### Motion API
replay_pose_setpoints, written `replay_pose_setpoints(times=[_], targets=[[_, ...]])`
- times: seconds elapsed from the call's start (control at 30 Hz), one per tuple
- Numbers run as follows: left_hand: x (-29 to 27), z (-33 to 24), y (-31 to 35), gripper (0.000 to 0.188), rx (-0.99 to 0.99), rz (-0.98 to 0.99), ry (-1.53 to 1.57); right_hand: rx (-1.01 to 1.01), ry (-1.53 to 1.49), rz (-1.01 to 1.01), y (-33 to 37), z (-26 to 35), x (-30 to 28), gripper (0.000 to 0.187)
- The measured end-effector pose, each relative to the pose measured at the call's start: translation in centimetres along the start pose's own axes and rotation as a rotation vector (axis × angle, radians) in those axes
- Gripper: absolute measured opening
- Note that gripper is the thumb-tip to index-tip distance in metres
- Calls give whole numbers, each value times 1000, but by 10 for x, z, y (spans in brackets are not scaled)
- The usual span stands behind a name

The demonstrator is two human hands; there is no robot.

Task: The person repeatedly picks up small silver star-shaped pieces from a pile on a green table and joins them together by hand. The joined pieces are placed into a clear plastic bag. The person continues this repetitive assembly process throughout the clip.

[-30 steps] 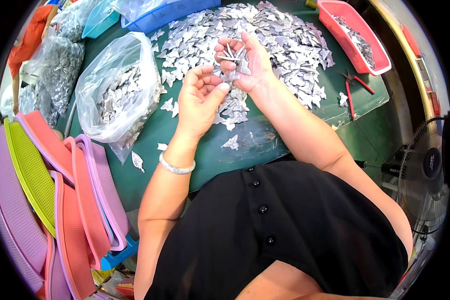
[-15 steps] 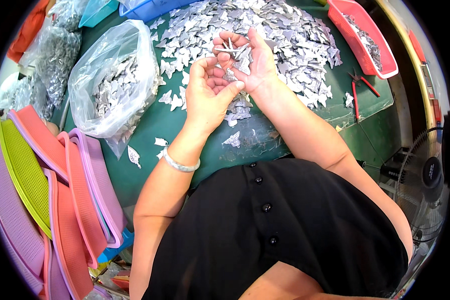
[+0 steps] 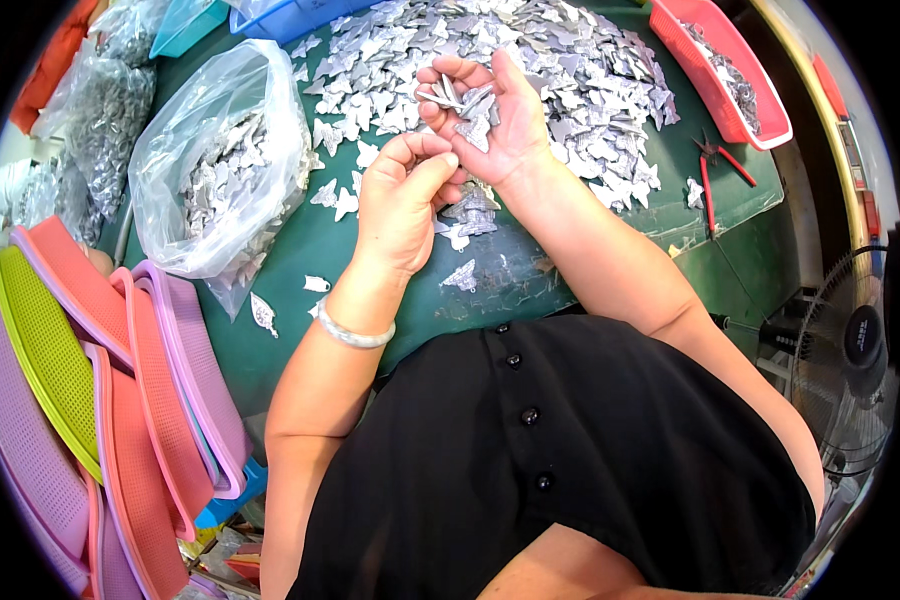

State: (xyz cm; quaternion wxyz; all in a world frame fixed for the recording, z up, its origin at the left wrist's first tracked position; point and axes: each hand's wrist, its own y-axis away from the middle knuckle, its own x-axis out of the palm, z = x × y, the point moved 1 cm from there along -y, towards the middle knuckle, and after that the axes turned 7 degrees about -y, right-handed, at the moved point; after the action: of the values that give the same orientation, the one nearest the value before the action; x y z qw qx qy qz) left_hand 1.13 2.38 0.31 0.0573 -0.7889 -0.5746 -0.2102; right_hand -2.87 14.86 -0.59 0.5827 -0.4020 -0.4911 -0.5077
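Observation:
My right hand (image 3: 518,125) is palm up and cupped, with several silver butterfly-shaped metal pieces (image 3: 473,112) resting on its palm and fingers. Just left of it and a little nearer, my left hand (image 3: 398,205) is closed, thumb pressed against the curled fingers; whatever is in that pinch is hidden. Below the hands lies a small stack of the same pieces (image 3: 473,213), partly covered by my left fingers. A single piece (image 3: 461,276) sits nearer to me. Beyond the hands spreads a large heap of butterfly pieces (image 3: 610,100) on the green table (image 3: 410,305).
An open clear plastic bag (image 3: 155,210) of pieces stands at the left, near stacked coloured baskets (image 3: 185,340). At the right are red-handled pliers (image 3: 708,195), a pink basket (image 3: 775,137) with metal parts, and a fan (image 3: 860,340). A leaf-shaped piece (image 3: 263,314) lies near the bag.
My left hand has drawn slightly left, away from the right palm, and its fingers have closed into a pinch. The right hand keeps its pieces, shifted slightly left.

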Motion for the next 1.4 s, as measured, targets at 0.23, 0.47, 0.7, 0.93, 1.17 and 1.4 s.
replay_pose_setpoints(times=[0.23, 0.47, 0.7, 0.93, 1.17, 1.4], targets=[[9, 2, -2, 23, 301, -126, -522, -29, 188, -154, 9, -7, 14, 54], [9, -7, 0, 14, 134, -30, -360, -108, 167, -238, 8, 0, 14, 50], [29, -49, -19, 9, 74, 98, -191, -182, 96, -380, 22, 25, 10, 38], [190, -85, -133, 13, 128, 469, -568, -175, 2, -348, 26, 42, 8, 31], [223, -71, -166, 19, 107, 302, -740, -166, -12, -330, 23, 51, 4, 34], [77, -101, -101, 22, 253, 134, -793, -162, -110, -167, 23, 50, 7, 34]])
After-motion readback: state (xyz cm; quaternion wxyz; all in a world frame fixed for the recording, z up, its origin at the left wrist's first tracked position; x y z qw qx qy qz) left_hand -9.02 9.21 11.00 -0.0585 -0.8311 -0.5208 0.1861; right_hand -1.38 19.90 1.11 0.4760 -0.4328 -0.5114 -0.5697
